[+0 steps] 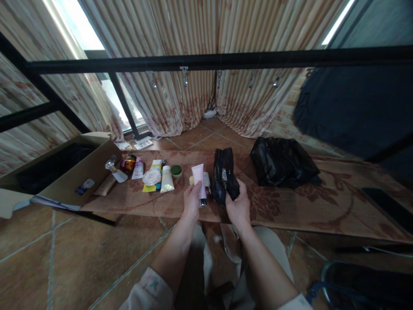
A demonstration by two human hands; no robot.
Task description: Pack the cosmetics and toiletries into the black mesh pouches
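My left hand (192, 199) is closed around a pale pink squeeze tube (198, 177) with a shiny dark cap pointing toward me. In my right hand (238, 206) is a small black mesh pouch (218, 172), gripped at its near end; something silvery glints inside its opening. Partly hidden behind the tube lie a few small light-coloured items. To the left on the cloth are a green-lidded jar (176, 171), a cream-coloured tube (167, 179), a round clear-lidded case (152, 177) and a white and pink tube (137, 168).
An open cardboard box (69, 176) stands at the left end beside a silver-topped white bottle (116, 170). A larger black mesh bag (284, 163) lies to the right, with a dark flat object (387, 209) farther right. A black metal bar (206, 62) crosses above the patterned cloth (290, 211).
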